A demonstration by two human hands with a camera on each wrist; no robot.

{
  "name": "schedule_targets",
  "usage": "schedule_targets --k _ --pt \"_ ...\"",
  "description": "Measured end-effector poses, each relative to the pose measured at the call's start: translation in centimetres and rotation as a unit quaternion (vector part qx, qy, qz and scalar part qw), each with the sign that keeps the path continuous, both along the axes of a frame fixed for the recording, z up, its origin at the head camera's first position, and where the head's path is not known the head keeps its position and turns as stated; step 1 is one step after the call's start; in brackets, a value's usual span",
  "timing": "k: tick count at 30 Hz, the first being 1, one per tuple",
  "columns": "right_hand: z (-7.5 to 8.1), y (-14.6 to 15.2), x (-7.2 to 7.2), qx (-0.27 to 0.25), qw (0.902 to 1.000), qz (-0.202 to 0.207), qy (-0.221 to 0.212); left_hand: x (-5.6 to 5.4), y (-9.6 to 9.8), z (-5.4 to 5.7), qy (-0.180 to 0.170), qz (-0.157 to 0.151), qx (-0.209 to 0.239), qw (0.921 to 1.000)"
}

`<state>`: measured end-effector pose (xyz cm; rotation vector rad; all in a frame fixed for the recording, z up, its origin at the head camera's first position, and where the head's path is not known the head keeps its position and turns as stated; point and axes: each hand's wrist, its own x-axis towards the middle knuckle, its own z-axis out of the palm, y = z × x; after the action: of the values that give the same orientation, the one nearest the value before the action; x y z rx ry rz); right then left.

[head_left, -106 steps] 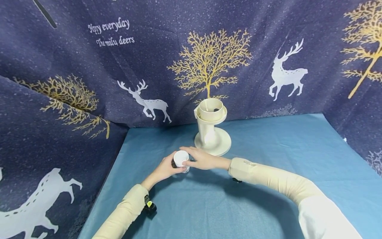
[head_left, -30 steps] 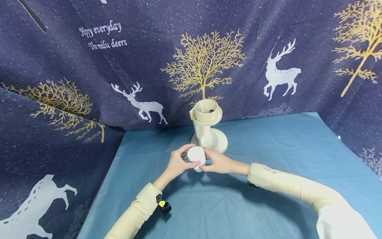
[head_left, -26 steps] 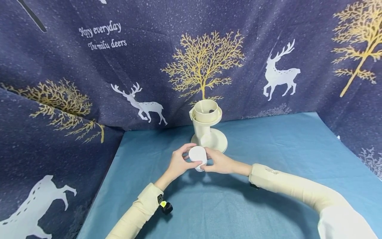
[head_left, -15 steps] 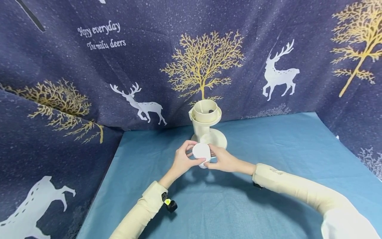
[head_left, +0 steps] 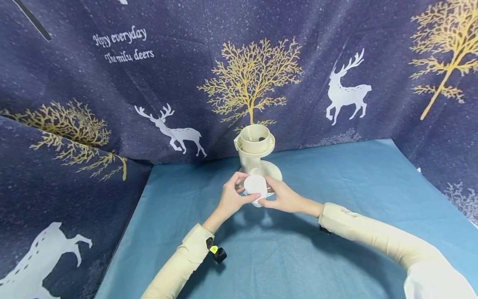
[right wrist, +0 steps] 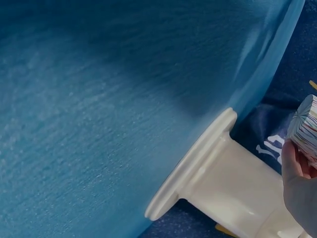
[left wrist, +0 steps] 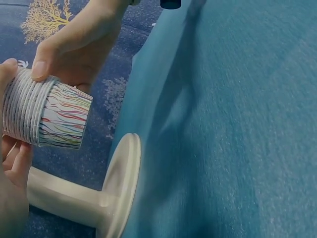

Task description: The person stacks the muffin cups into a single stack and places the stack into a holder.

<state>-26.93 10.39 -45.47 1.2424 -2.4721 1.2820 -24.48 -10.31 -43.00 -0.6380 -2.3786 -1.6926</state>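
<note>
A nested stack of paper cups, white with thin coloured wavy stripes, is off the table in front of the stand. My left hand grips it from the left, thumb across the near side. From the right, my right hand holds the same stack with thumb and fingers. Several rolled rims of the cups show in the left wrist view. Behind them stands a cream holder with a round open ring on top and a disc base; the stack overlaps part of that base in the head view.
A blue cloth covers the table. Dark blue curtains printed with deer and trees hang behind and at the sides. A small black device is strapped to the left wrist.
Both hands have carried the stack of cups rightward and away from me, closer to the cream holder, and raised it. Both hands still grip the stack. The head view has shifted slightly.
</note>
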Motion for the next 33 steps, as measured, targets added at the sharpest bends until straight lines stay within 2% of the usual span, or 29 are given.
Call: schedule_targets --k 3,8,14,21,29,33 --pt "0.1 0.2 -0.1 0.000 1.0000 -0.001 0.008 0.7 0.2 1.2 -0.002 -0.004 0.001 1.0000" --pt "0.3 0.6 -0.2 -0.002 0.9998 -0.003 0.019 1.0 0.5 1.7 0.001 -0.006 0.015 0.9999" --pt "0.5 1.0 -0.5 0.001 0.9993 -0.014 0.036 0.9 0.8 1.9 0.011 -0.013 0.041 0.9990" --pt "0.5 1.5 -1.0 0.008 0.9979 -0.028 0.058 0.6 1.0 2.0 0.023 -0.028 0.051 0.9981" --pt "0.9 2.0 -1.2 0.001 0.9982 -0.018 0.058 0.6 1.3 2.6 0.026 -0.008 0.037 0.9990" --pt "1.0 2.1 -1.4 -0.007 0.9981 -0.007 0.061 0.5 1.4 2.8 0.023 -0.008 0.041 0.9989"
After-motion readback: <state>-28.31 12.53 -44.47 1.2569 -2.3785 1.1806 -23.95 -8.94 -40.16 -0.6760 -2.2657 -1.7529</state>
